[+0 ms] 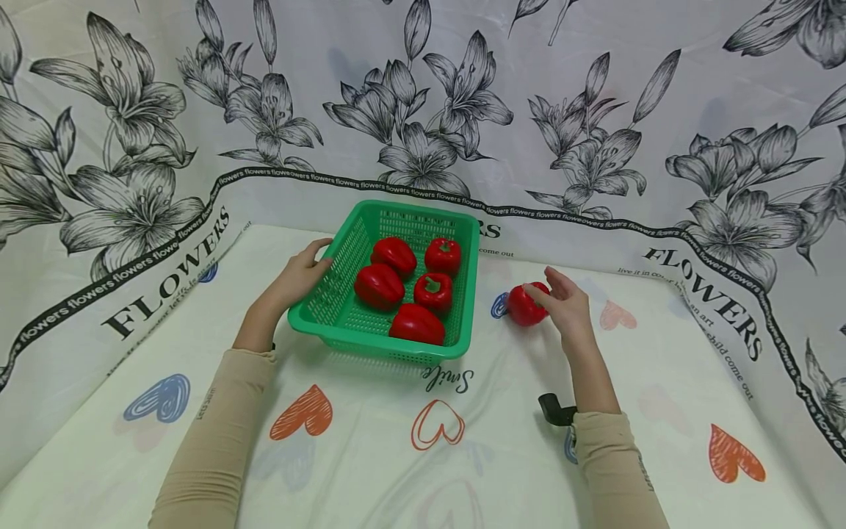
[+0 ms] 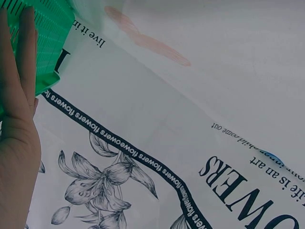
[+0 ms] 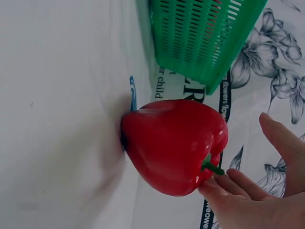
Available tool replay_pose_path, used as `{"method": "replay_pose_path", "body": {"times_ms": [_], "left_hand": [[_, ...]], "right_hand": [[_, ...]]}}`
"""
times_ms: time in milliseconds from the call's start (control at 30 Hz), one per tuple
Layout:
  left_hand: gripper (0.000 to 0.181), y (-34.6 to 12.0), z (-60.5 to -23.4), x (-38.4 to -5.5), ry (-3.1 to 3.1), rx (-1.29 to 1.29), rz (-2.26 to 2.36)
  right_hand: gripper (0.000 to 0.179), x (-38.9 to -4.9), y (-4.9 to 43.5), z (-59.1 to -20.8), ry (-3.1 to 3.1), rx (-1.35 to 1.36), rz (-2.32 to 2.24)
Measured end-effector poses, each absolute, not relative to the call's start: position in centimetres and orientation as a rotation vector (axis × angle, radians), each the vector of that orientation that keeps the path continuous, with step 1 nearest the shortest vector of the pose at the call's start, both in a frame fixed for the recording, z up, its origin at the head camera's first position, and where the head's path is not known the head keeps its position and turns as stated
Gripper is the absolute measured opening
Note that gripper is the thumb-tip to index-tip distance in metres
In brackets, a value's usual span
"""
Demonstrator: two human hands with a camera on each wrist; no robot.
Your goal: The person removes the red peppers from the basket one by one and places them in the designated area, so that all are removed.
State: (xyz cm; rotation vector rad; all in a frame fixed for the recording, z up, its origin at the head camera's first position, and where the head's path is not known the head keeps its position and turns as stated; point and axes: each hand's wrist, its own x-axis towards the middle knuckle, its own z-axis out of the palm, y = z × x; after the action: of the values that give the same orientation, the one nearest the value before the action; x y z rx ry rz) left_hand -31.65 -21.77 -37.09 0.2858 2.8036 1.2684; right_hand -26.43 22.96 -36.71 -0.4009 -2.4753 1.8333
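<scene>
A green plastic basket [image 1: 468, 294] with slotted walls stands at the middle of the table. Several red bell peppers [image 1: 380, 286] lie inside it. My left hand [image 1: 297, 278] is at the basket's left side; in the left wrist view its fingers lie straight along the outer wall. To the right of the basket, one more red bell pepper [image 3: 174, 143] with a green stem rests on the cloth. My right hand [image 3: 257, 198] is beside it, fingertips touching near its stem end while the thumb stands away from it.
A white tablecloth [image 1: 370, 470] printed with hearts and lettering covers the table. Behind rises a white sheet [image 1: 291, 198] with black flower drawings. A black strap mount [image 1: 557, 410] sits on the right wrist.
</scene>
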Motion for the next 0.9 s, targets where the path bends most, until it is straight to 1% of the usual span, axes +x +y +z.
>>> {"method": "replay_pose_path", "body": {"times_ms": [567,900], "left_hand": [[0.058,-21.8,-36.9,-31.6,2.787,0.286,1.263],[0.058,-21.8,-36.9,-31.5,2.785,0.29,1.256]], "right_hand": [[0.074,-26.6,22.7,-36.9,-2.453,-0.396,1.859],[0.061,-27.8,21.8,-37.4,-2.353,-0.199,1.9]]}}
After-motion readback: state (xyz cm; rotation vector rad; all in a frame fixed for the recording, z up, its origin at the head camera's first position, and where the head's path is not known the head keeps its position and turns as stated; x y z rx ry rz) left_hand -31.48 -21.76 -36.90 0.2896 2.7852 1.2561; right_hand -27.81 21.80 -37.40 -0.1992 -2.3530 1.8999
